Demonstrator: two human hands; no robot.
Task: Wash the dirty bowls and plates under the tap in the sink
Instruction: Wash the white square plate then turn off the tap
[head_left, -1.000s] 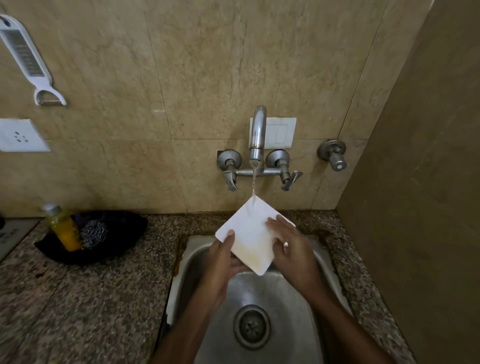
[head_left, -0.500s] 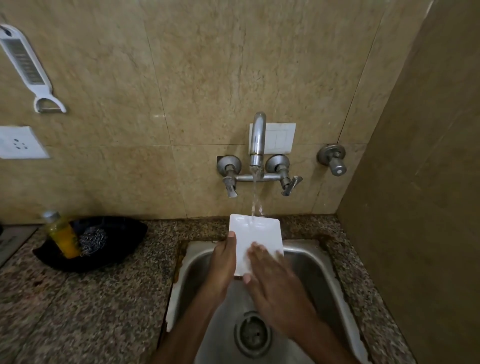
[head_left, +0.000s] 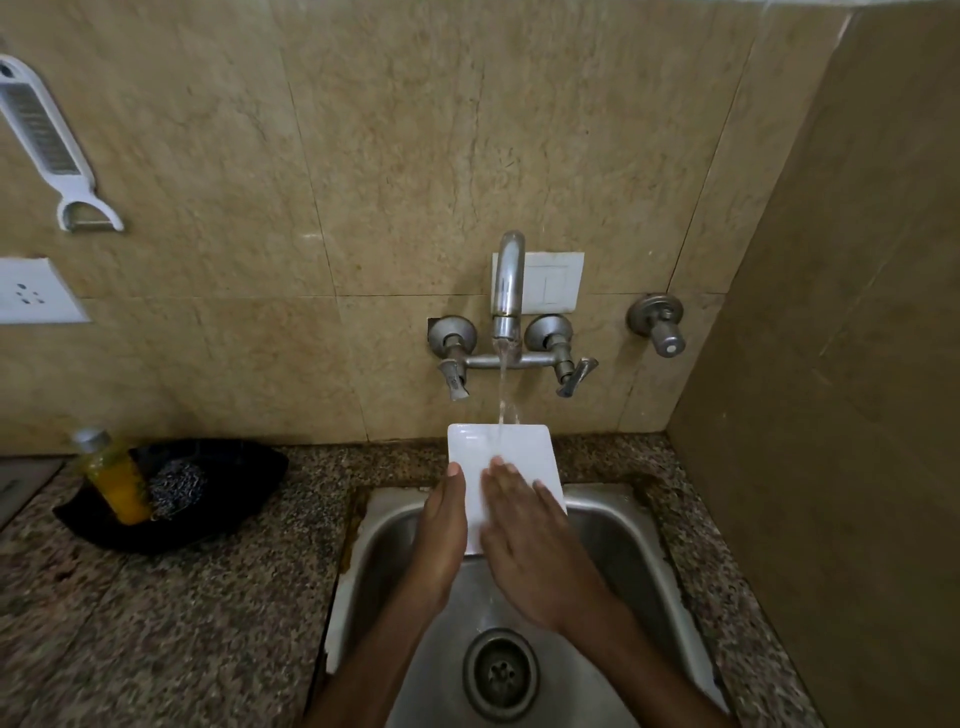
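Note:
A white square plate (head_left: 511, 457) is held over the back of the steel sink (head_left: 628, 530), tilted up under the running tap (head_left: 506, 291). Water falls onto its upper middle. My left hand (head_left: 441, 525) grips the plate's left edge, thumb on top. My right hand (head_left: 530, 540) lies flat on the plate's face with fingers spread, covering its lower right part. The plate's near edge is hidden by both hands. No other bowls or plates are in view.
A black dish (head_left: 208, 499) on the granite counter (head_left: 156, 623) at left holds an orange liquid bottle (head_left: 111, 475) and a steel scrubber (head_left: 176, 488). A side valve (head_left: 657, 322) juts from the wall at right. The drain (head_left: 501, 673) sits near the sink's front. A brown wall closes the right side.
The plate turned from a diamond angle to square under the stream. My right hand slid from the plate's right edge onto its face and moved up slightly.

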